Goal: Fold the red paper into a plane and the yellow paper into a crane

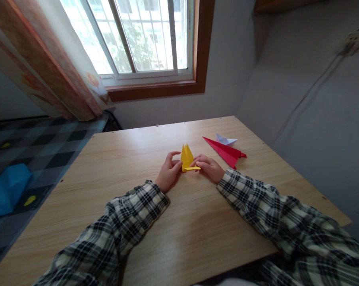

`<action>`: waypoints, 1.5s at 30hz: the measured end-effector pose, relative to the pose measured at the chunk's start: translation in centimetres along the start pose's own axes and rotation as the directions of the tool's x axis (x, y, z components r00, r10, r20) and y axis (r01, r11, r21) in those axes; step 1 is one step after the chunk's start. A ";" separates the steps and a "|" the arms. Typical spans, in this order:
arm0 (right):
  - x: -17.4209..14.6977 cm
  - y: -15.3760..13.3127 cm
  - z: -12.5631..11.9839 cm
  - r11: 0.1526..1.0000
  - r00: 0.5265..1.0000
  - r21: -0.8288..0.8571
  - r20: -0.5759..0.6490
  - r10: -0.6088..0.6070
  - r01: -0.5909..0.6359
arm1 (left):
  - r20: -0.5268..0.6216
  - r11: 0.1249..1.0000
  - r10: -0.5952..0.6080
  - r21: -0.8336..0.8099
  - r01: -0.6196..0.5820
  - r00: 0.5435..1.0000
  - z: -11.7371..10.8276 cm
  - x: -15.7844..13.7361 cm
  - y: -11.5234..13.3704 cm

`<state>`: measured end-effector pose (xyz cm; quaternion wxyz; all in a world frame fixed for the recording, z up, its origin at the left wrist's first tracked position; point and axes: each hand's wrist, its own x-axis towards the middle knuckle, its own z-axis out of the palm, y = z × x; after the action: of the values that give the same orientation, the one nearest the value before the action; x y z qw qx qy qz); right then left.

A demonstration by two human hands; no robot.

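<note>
A yellow folded paper figure (186, 158) stands near the middle of the wooden table, with pointed tips at its top and a flat flap sticking out low on its right. My left hand (170, 169) pinches its left lower edge between thumb and fingers, the index finger curved above. On the other side, my right hand (208, 166) has its fingertips closed on the low flap. Just past my right hand lie a red paper plane (222, 151) and a small white folded paper boat (225, 140).
The wooden table (132, 151) reaches toward a window (149, 39) and wall. At left, a blue folded paper piece (11, 190) rests on a checked cloth (57, 137) beside the table. A cable (306, 95) hangs from a socket (352, 43) on the right wall.
</note>
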<state>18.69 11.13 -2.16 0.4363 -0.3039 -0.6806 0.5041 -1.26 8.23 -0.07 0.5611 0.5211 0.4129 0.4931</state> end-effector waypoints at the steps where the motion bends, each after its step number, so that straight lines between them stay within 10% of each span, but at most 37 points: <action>1: 0.0 -0.1 0.0 1.000 1.000 -0.029 0.001 -0.009 0.009 | -0.003 1.000 -0.001 0.001 0.001 1.000 0.0 0.0 0.0; 28: -0.2 1.1 0.6 0.991 0.998 0.126 -0.036 0.048 -0.043 | 0.143 0.995 0.038 0.081 -0.050 0.989 -0.2 0.2 -0.9; 45: -0.5 0.1 0.8 0.995 0.994 -0.080 -0.087 -0.063 0.056 | 0.126 1.000 -0.004 0.025 0.001 0.992 0.0 0.1 -0.8</action>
<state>18.22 10.40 -2.50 0.4689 -0.3223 -0.6881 0.4503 -1.11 8.30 -0.90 0.5799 0.5577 0.3835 0.4534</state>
